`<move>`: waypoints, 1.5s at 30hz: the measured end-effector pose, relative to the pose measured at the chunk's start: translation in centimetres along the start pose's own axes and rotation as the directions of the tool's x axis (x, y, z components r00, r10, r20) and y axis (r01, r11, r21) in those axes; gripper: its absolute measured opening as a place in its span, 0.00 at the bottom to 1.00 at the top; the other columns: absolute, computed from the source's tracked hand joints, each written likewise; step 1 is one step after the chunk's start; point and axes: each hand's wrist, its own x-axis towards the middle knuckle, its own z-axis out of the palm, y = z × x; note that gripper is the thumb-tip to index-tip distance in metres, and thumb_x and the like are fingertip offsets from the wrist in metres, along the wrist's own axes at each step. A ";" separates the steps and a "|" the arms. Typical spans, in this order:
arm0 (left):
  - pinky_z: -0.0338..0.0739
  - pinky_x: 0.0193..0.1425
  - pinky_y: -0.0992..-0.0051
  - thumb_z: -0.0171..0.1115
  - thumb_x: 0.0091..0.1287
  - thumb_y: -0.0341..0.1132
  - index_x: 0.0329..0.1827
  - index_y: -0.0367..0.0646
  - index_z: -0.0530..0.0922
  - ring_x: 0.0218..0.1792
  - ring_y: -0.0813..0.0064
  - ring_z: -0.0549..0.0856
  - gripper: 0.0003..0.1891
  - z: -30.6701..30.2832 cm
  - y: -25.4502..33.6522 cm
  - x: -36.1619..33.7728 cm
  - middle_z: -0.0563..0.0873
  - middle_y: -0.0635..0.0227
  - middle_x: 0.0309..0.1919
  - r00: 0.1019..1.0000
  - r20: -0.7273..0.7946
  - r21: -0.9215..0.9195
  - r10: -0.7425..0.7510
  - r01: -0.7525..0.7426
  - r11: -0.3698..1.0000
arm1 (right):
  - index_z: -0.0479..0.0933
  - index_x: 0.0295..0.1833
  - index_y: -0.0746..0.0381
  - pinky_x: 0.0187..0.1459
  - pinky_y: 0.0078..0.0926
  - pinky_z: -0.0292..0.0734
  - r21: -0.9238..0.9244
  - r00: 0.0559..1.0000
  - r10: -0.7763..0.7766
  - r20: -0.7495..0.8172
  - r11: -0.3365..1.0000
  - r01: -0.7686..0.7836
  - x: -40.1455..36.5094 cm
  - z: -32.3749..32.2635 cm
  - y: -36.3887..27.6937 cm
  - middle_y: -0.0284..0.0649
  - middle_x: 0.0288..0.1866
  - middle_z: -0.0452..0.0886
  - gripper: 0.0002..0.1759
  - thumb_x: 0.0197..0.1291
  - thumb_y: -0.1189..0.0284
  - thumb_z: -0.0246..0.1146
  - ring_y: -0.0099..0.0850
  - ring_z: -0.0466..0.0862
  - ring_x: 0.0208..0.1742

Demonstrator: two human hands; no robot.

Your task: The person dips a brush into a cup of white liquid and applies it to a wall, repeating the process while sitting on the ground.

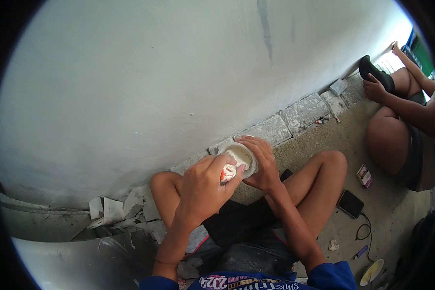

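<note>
At the foot of the white wall (pixel 154 87), the person was seated on the floor (pixel 386 212) with knees raised and both hands brought together above the lap. The right hand (pixel 261 166) held a white tub (pixel 240 155), its fingers (pixel 255 145) clasped round the rim and side. The tub was tilted with its open mouth towards the person, which in my judgement gave the other hand a clear way in. The left hand (pixel 203 191) was clenched about a small tool (pixel 228 172). The tool showed orange near the grip and was coated in white paste at the end, and its tip lay at the mouth of the tub, touching or just inside the rim. The tub was thus held clear of the floor, just in front of the wall's base. A course of rough bricks (pixel 302 113) ran along that base, and broken tile pieces (pixel 112 209) lay heaped beside the person's left knee. A phone (pixel 350 203) with a cable (pixel 365 232) and a small box (pixel 364 175) lay on the floor to the right, near at hand yet apart from the work. A yellow dish (pixel 372 272) stood farther back. A co-worker sat beyond them, one hand (pixel 373 90) resting on a dark object (pixel 374 72) whose nature could not be determined.
</note>
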 end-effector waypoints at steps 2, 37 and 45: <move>0.77 0.29 0.65 0.69 0.60 0.38 0.35 0.39 0.79 0.25 0.58 0.84 0.11 0.0 0.0 -0.1 0.83 0.57 0.24 0.999 0.038 -0.001 0.008 -0.008 1.000 | 0.73 0.59 0.63 0.64 0.43 0.66 0.022 1.000 -0.002 -0.011 1.000 0.003 -0.2 -0.1 0.0 0.43 0.59 0.78 0.38 0.35 0.71 0.76 0.44 0.75 0.62; 0.75 0.33 0.57 0.69 0.57 0.33 0.32 0.36 0.79 0.28 0.47 0.82 0.10 1.3 -2.2 -1.1 0.82 0.49 0.25 0.988 0.104 -0.204 -0.114 0.134 0.970 | 0.66 0.67 0.62 0.66 0.42 0.64 0.033 0.997 0.037 0.061 0.999 -0.039 -2.5 1.2 1.9 0.47 0.63 0.73 0.44 0.41 0.71 0.74 0.46 0.73 0.64; 0.69 0.29 0.68 0.67 0.59 0.30 0.26 0.35 0.74 0.20 0.66 0.77 0.10 4.0 -3.9 -1.3 0.78 0.58 0.19 0.994 0.036 -0.224 -0.101 0.106 0.969 | 0.66 0.66 0.62 0.66 0.41 0.63 -0.015 0.984 0.129 0.123 0.992 -0.128 -3.6 1.7 3.0 0.46 0.62 0.73 0.43 0.40 0.71 0.73 0.44 0.72 0.66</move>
